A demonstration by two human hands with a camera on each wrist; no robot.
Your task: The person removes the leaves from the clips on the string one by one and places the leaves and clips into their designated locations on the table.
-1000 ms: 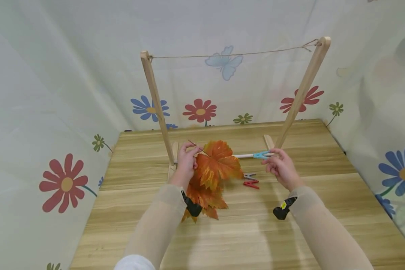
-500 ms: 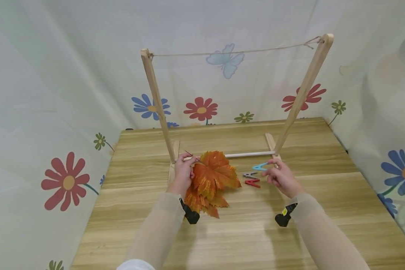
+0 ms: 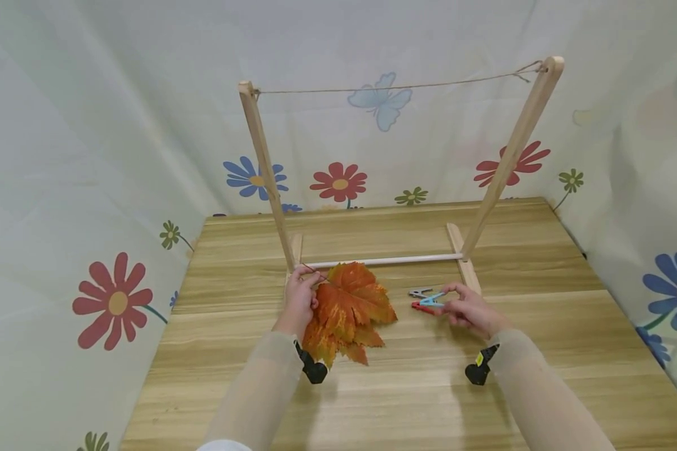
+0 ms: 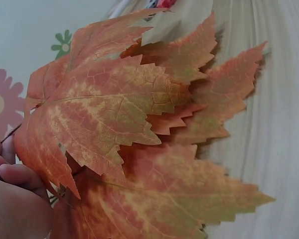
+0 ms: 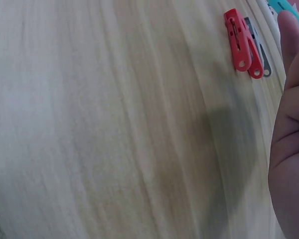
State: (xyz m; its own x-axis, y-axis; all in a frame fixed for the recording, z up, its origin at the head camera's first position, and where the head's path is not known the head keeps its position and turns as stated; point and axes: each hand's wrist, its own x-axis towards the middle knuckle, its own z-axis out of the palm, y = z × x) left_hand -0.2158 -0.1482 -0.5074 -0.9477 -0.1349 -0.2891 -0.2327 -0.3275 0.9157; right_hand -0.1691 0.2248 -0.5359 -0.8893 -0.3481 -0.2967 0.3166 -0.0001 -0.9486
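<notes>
My left hand [image 3: 298, 307] pinches the thin stem of an orange artificial maple leaf [image 3: 356, 294]. Under that leaf lie more maple leaves [image 4: 159, 189], overlapping and partly covered, on the wooden table [image 3: 406, 388]. To the right, my right hand [image 3: 472, 311] pinches a light blue clothespin [image 3: 432, 300] by its handle end, above the table. Just behind and below it are a red clothespin [image 5: 239, 42], partly hidden in the head view, and a grey clothespin [image 3: 420, 292]. In the right wrist view only a bit of the blue clothespin [image 5: 284, 7] shows beside the thumb.
A wooden stand spans the back of the table. Its left post [image 3: 266, 175] and right post [image 3: 510, 156] carry a twine line [image 3: 395, 88] at the top and a white rod [image 3: 406, 259] low down. A flower-printed curtain [image 3: 169, 113] hangs around the table.
Both hands have come down nearer the table. The right hand brought the blue clothespin down from the white rod's level to beside the red one. The held leaf sank lower onto the other leaves.
</notes>
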